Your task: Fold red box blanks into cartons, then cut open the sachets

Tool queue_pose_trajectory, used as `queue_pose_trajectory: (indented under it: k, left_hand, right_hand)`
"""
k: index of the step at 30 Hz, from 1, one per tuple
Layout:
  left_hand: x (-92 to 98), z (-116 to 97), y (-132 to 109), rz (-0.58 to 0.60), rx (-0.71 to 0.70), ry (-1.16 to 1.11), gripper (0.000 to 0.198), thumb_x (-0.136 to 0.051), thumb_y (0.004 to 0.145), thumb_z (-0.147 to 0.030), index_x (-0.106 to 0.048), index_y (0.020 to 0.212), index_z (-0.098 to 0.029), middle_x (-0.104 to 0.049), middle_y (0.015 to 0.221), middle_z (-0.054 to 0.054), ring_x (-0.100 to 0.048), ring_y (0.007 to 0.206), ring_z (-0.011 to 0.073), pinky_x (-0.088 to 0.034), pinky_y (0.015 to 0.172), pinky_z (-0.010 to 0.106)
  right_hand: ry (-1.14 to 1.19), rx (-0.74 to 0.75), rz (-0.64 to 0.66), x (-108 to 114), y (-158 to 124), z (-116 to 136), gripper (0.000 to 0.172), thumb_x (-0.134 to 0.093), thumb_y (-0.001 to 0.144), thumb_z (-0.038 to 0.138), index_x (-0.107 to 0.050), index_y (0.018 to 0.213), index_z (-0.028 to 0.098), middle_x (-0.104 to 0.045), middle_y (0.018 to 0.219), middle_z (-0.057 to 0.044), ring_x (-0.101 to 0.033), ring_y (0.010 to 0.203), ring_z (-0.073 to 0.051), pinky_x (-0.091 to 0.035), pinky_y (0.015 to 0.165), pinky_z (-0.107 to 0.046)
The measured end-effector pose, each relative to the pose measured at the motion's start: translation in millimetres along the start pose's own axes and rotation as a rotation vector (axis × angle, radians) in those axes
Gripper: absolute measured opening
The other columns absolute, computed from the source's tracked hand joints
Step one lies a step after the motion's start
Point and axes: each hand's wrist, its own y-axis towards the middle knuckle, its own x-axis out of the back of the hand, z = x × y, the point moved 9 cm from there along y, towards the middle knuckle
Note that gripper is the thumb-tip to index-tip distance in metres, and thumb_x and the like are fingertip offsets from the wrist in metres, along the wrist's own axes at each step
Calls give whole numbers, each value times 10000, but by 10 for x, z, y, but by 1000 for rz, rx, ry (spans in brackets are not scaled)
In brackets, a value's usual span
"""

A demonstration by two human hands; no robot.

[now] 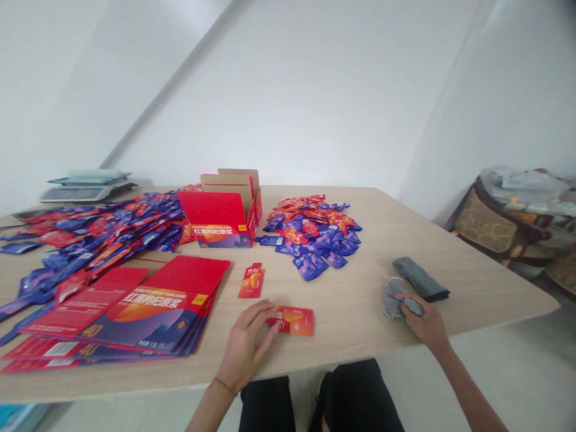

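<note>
My left hand [247,345] rests on the wooden table [360,324] near its front edge, its fingertips pinching the left end of a red-orange sachet [294,320] that lies flat. My right hand [425,321] is further right, fingers closed on a crumpled grey cloth [393,297]. A second red sachet [252,281] lies just beyond my left hand. An open red carton [222,216] stands upright at the table's middle.
Flat red and purple cartons [144,309] are stacked at the front left. Piles of purple and red sachets [312,231] lie right of the open carton and across the left side [99,231]. A dark folded cloth [420,279], a scale [85,186] and a cluttered seat [517,222] also show.
</note>
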Motion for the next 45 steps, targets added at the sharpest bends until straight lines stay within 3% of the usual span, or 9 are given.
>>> queue_pose_trajectory:
  k: [5, 10, 15, 19, 23, 30, 36, 41, 45]
  left_hand:
    - [-168, 76, 18, 171, -6, 42, 509, -646, 1006, -366, -547, 1495, -263, -666, 1467, 94, -614, 1382, 288, -549, 1147, 476]
    - [-375, 182, 7, 218, 33, 150, 495, -577, 1008, -206, -555, 1499, -256, -665, 1476, 85, -567, 1434, 315, -491, 1182, 571]
    - [-322, 266, 31, 136, 180, 14, 578, -677, 858, -86, -616, 1408, -253, -737, 1326, 94, -699, 1245, 282, -578, 1081, 486]
    - [-186, 272, 35, -24, 243, -182, 450, -621, 876, -120, -647, 1305, -254, -749, 1086, 53, -768, 945, 218, -664, 832, 363]
    - [-124, 64, -4, -83, 156, -105, 346, -558, 970, -181, -648, 1295, -259, -727, 1045, 48, -755, 873, 202, -655, 765, 329]
    - [-336, -577, -86, 191, -299, 63, 314, -517, 1062, -199, -666, 1330, -269, -769, 1162, 80, -736, 1025, 231, -635, 877, 358]
    - [-371, -615, -125, 351, -302, 38, 493, -714, 966, -523, -636, 1388, -280, -753, 1299, 89, -736, 1144, 291, -635, 966, 432]
    - [-157, -452, -114, 242, -171, -70, 318, -558, 1075, -356, -665, 1369, -299, -752, 1300, 65, -721, 1190, 226, -612, 1028, 356]
    - [-112, -373, -106, 216, -116, -131, 254, -574, 1070, -348, -725, 1268, -301, -754, 1273, 59, -723, 1170, 214, -615, 1023, 337]
  right_hand:
    - [8, 5, -17, -10, 1, 7, 329, -627, 778, 477, -816, 910, 243, -822, 992, -70, -768, 948, -292, -593, 903, -381]
    - [8, 4, -9, -21, 6, 6, 331, -611, 777, 464, -816, 920, 246, -822, 1030, -68, -764, 1003, -300, -586, 917, -389]
    - [0, 5, -9, -18, 5, 16, 325, -612, 777, 457, -820, 922, 253, -825, 1007, -63, -772, 957, -293, -598, 866, -378]
    - [8, 24, -21, -6, 1, 40, 306, -614, 780, 447, -820, 913, 263, -826, 1022, -55, -771, 977, -286, -597, 884, -369]
    - [13, 12, -30, -1, 6, 24, 309, -616, 762, 452, -818, 899, 262, -827, 1012, -55, -772, 961, -287, -600, 853, -365]
    - [35, 5, -17, -24, 10, 8, 328, -603, 770, 474, -810, 899, 255, -824, 1003, -60, -769, 976, -297, -589, 903, -405]
    - [47, 12, -19, -13, 7, 48, 306, -609, 763, 450, -812, 889, 259, -824, 1022, -63, -768, 956, -290, -598, 866, -385]
    - [51, -11, -10, -28, 5, 2, 322, -619, 761, 460, -818, 905, 252, -824, 1028, -72, -766, 968, -301, -591, 864, -391]
    - [42, -25, 1, -38, 6, -30, 342, -616, 766, 480, -818, 919, 249, -822, 1042, -73, -759, 1017, -313, -575, 914, -413]
